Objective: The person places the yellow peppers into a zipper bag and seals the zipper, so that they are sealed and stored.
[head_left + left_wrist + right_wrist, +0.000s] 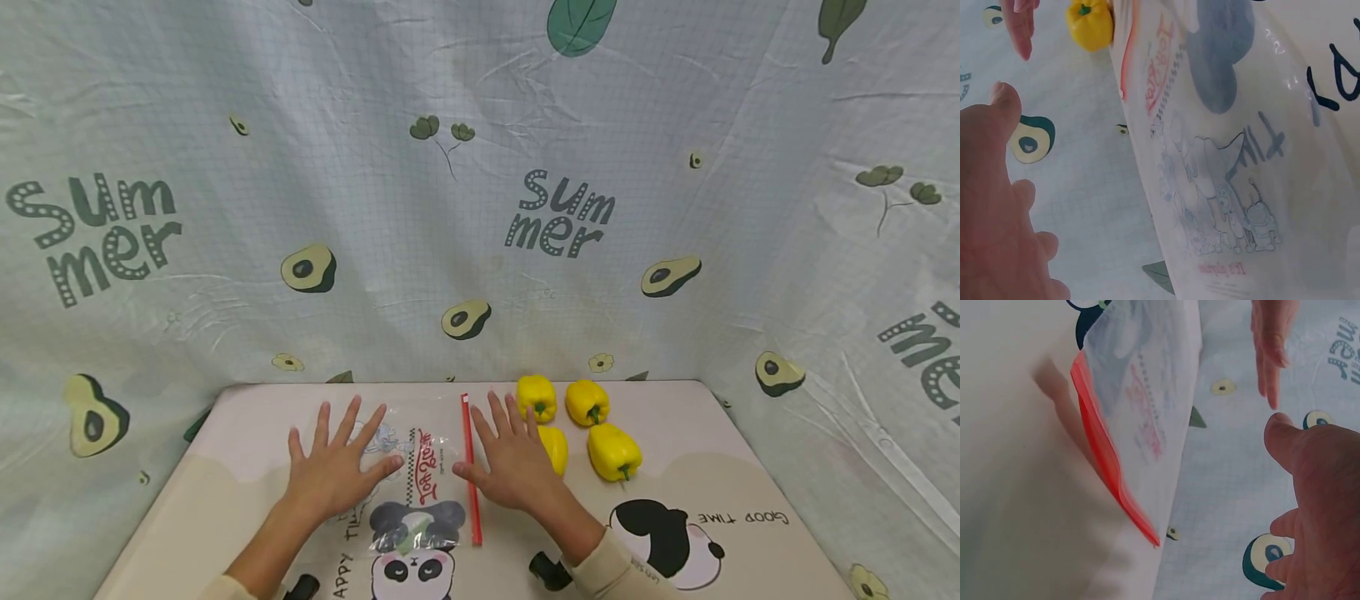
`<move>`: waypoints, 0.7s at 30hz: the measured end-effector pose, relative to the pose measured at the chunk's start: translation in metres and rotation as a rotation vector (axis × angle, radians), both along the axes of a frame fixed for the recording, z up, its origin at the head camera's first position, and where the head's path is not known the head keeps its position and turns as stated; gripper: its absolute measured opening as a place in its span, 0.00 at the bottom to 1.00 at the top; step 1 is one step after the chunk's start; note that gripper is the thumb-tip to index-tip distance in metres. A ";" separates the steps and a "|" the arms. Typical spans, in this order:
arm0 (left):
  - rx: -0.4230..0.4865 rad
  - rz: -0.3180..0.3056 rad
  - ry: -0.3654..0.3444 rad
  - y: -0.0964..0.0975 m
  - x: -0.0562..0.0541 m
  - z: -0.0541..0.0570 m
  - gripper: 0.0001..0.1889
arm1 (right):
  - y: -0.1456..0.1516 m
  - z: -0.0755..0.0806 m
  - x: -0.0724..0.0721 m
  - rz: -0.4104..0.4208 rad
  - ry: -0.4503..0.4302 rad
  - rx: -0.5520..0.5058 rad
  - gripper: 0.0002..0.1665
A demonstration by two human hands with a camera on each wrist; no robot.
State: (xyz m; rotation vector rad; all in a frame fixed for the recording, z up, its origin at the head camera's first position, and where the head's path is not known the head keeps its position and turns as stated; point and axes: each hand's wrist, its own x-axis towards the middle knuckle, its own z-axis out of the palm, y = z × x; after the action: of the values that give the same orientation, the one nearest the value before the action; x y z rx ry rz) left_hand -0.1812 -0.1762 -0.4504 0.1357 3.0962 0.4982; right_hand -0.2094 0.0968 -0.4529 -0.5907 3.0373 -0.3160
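A clear plastic zip bag [442, 492] with red lettering and a red zip strip [475, 500] lies flat on the table, its strip toward the right. My left hand [333, 475] hovers over the bag's left side, fingers spread and holding nothing. Above the strip my right hand [517, 462] is spread the same way, also holding nothing. Both wrist views show the hands raised apart from the bag. Several yellow bell peppers [614, 452] sit to the right; the right hand partly covers one pepper [553, 448] in the head view.
The pale table [247, 467] bears printed pandas and a black-and-white dog [663, 542]. A curtain [390, 208] with avocado prints hangs behind it and along both sides. Dark wrist-camera parts [550, 572] show near the wrists.
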 end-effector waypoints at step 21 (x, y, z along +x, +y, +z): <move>0.009 -0.007 -0.035 0.004 0.001 -0.015 0.46 | -0.004 -0.016 -0.001 -0.006 -0.021 0.013 0.55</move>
State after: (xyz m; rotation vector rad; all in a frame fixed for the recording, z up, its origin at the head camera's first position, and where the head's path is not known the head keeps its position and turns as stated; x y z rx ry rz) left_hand -0.1800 -0.1721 -0.4657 0.1365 3.0589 0.5083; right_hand -0.2101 0.0924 -0.4686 -0.5745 3.0195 -0.3006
